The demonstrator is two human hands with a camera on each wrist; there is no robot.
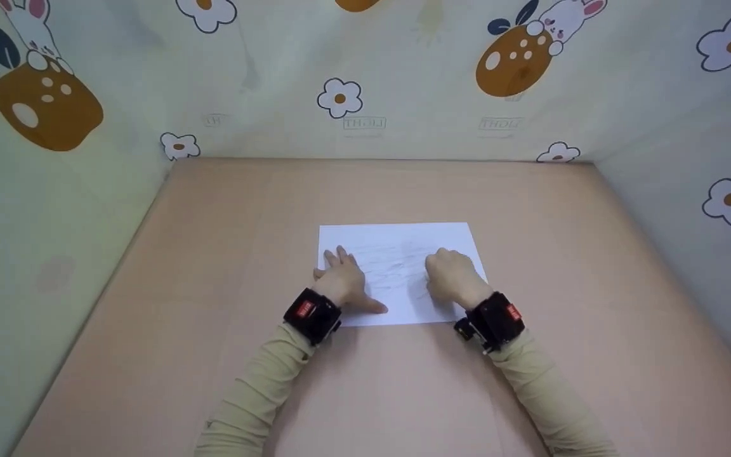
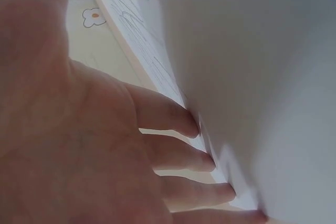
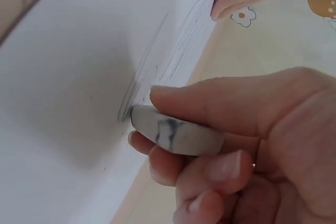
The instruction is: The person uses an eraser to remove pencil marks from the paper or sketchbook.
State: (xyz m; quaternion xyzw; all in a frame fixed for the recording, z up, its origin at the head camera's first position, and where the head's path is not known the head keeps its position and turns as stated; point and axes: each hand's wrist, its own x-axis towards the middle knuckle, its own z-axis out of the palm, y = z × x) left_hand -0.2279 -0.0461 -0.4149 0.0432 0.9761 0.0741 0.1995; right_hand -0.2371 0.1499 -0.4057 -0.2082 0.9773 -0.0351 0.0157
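A white sheet of paper (image 1: 403,236) with grey pencil scribbles (image 1: 381,263) lies on the table. My left hand (image 1: 343,282) rests on the left part of the sheet, fingers spread and thumb out to the side. In the left wrist view its fingertips (image 2: 178,121) touch the paper. Over on the right half, my right hand (image 1: 456,276) pinches a small whitish eraser (image 3: 184,135) with dark smudges between thumb and fingers. One end of the eraser meets the paper beside some pencil strokes (image 3: 144,66). From the head view the eraser is hidden under the hand.
The tan tabletop (image 1: 245,209) surrounds the sheet on all sides. Pale cloth with printed flowers and rabbits on fruit hangs as a back wall (image 1: 264,76) and along both sides. A black camera band (image 1: 313,316) sits on each wrist.
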